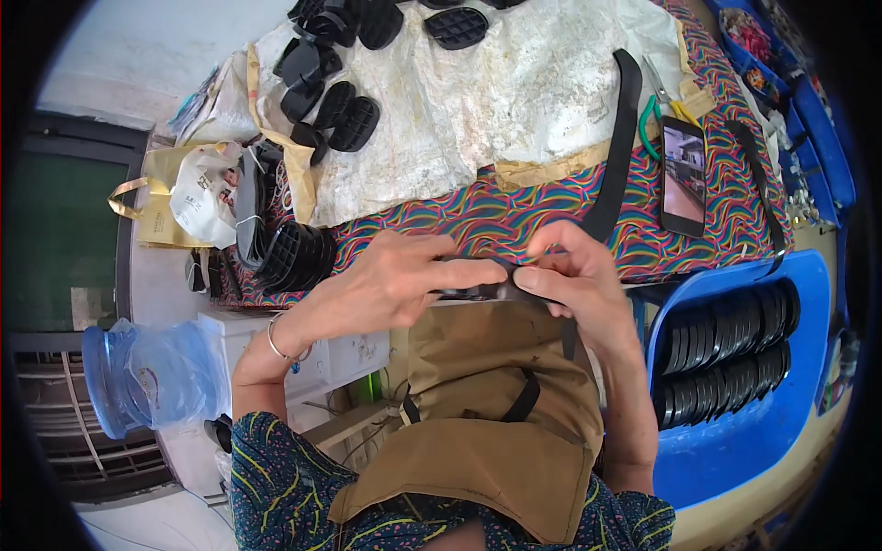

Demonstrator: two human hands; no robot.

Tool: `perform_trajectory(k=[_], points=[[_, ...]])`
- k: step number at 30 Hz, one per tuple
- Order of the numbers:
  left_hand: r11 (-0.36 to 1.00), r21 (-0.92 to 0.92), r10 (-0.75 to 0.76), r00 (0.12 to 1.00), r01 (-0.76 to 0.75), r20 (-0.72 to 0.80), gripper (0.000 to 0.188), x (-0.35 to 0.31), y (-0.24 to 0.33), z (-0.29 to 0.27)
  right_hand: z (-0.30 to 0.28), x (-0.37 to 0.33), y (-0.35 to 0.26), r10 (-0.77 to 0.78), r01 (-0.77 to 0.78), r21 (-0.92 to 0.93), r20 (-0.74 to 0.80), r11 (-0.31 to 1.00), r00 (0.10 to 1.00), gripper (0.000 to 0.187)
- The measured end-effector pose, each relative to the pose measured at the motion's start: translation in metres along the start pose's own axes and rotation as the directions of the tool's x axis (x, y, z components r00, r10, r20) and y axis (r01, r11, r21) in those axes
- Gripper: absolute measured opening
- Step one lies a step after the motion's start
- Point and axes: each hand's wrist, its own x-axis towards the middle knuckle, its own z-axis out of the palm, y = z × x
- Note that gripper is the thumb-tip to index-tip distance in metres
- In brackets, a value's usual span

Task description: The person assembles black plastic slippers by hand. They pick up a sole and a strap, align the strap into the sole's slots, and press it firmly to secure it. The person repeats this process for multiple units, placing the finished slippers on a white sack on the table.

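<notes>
Just past my lap, at the table's near edge, my two hands meet over a dark piece [473,293] that is mostly hidden by fingers. My left hand [395,275] is closed on it, with the index finger reaching across towards my right thumb. My right hand [579,274] pinches its right end between thumb and fingers. A long black strip [623,138] lies on the table and runs down behind my right hand. Below that hand hangs a dark strip end [570,338]; whether it is the same strip I cannot tell.
Black grid-patterned pads [457,28] lie on a stained white sheet [423,110]; others stand stacked [299,257] at left. A phone [683,179] and green-and-yellow-handled scissors [654,115] lie at right. A blue tub [726,464] holds rows of black pieces. A water bottle [152,376] is left.
</notes>
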Motion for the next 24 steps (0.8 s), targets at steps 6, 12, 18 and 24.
perform_trajectory(k=[6,12,18,24], points=[[0.889,-0.452,-0.178,0.963,0.068,-0.205,0.043,-0.027,0.022,-0.006,-0.012,-0.035,-0.029,-0.027,0.021,0.099,0.056,0.995,0.998,0.019],[0.719,-0.690,-0.384,0.873,0.079,-0.300,0.037,-0.051,0.041,0.006,0.001,-0.061,-0.020,-0.108,0.099,0.204,0.033,0.974,0.994,0.015],[0.537,-0.844,-0.565,0.743,0.000,-0.359,0.039,-0.057,0.051,0.023,0.028,-0.074,-0.010,-0.121,0.123,0.349,-0.030,0.929,0.992,0.014],[0.429,-0.902,-0.701,0.613,-0.047,-0.365,0.041,-0.050,0.061,0.034,0.050,-0.081,0.007,-0.089,0.109,0.417,-0.069,0.902,0.994,0.014]])
